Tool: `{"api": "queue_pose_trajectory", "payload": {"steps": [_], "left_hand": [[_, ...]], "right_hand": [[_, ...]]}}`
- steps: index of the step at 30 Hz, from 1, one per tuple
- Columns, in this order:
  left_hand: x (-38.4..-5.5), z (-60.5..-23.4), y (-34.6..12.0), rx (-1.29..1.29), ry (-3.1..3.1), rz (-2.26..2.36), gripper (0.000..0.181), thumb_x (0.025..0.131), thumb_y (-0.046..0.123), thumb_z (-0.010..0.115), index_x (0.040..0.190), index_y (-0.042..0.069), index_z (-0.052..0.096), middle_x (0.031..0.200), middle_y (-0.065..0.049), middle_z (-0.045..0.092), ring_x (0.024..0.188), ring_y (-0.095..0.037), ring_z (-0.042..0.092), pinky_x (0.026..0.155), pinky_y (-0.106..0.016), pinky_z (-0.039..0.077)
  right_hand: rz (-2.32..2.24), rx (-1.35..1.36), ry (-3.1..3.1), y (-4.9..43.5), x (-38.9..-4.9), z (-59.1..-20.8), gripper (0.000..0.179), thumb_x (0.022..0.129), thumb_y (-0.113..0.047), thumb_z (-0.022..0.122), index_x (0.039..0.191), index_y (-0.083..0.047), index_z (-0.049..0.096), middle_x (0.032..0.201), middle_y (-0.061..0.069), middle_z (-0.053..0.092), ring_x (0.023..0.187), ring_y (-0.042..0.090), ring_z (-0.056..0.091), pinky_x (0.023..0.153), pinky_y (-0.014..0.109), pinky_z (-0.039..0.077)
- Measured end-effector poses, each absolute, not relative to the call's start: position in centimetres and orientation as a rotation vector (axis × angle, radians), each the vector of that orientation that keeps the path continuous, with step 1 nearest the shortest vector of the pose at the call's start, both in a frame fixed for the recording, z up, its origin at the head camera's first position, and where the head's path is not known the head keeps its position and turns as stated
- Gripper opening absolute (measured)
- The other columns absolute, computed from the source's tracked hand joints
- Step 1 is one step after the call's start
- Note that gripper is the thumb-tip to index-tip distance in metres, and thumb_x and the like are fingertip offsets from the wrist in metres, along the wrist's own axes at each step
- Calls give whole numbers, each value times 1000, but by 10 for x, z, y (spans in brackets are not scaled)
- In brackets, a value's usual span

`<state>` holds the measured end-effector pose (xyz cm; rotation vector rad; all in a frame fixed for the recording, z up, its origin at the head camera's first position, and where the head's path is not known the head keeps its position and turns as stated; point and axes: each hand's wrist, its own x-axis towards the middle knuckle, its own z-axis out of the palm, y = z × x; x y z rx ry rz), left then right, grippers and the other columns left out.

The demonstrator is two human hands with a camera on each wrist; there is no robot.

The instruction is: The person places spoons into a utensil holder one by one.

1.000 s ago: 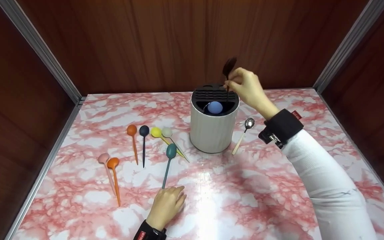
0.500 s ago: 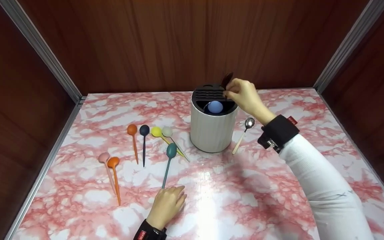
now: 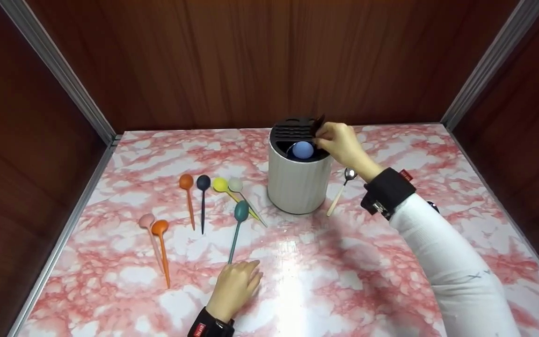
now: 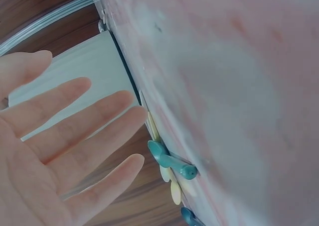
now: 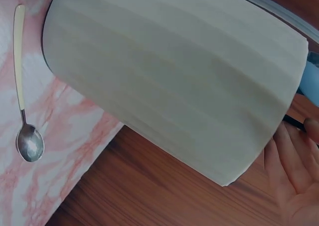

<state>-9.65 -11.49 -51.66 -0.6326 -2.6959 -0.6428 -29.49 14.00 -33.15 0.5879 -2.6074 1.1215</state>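
With thumb and fingers my right hand (image 3: 342,142) pinches a dark brown spoon (image 3: 317,125) at the right of the holder's top. Its bowl points up and its handle goes down into the opening. The pale grey cylindrical utensil holder (image 3: 297,185) has a black slotted lid (image 3: 293,129), and a blue spoon (image 3: 302,150) stands in its front compartment. My left hand (image 3: 234,288) holds nothing and lies just below the handle end of a teal spoon (image 3: 241,211). In the left wrist view its fingers (image 4: 94,111) are extended and spread.
On the marbled table's left half lie an orange-brown spoon (image 3: 186,181), a navy spoon (image 3: 203,183), a yellow spoon (image 3: 220,184), a pale spoon (image 3: 236,184), a pink spoon (image 3: 147,221) and an orange spoon (image 3: 160,228). A metal spoon (image 3: 350,174) with a cream handle lies right of the holder.
My right hand has moved down with the dark brown spoon, whose handle has gone deeper into the holder. My left hand has stayed in place.
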Motion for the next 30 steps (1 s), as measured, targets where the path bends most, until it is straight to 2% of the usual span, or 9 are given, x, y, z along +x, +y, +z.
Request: {"api": "queue_pose_trajectory", "payload": {"steps": [2,5,11,20,30], "left_hand": [[-96,-516,-115,-632,-2700,-644,20,88,13,68,102,-1,71,91,-12,71,84,-28,67,73,-41,51],[-96,-514,-115,-629,-2705,-651,20,88,13,68,102,-1,71,92,-12,71,84,-29,67,73,-42,50],[-97,-514,-115,-633,-2692,-634,20,88,13,68,102,-1,71,91,-12,71,83,-29,68,71,-41,50],[-98,-514,-114,-644,-2672,-603,20,87,12,69,101,-1,71,90,-12,71,82,-28,68,69,-39,49],[-97,-513,-115,-639,-2682,-620,20,87,12,69,102,-1,71,89,-12,71,79,-28,68,68,-38,48]], "right_hand": [[1109,584,-2629,141,-295,-332,10,85,1,64,89,10,68,85,20,70,79,25,67,65,13,42],[1130,571,-2649,142,-294,-333,10,87,2,64,91,9,70,85,19,71,81,28,68,65,13,43],[1230,530,-2646,145,-293,-332,10,89,2,64,94,9,69,87,21,71,79,21,67,64,12,44],[1360,538,-2566,156,-290,-335,9,91,6,61,95,12,65,89,26,69,68,0,61,66,11,48],[1427,521,-2475,167,-282,-335,11,90,7,59,97,14,64,91,29,68,66,-7,60,69,10,47]]}}
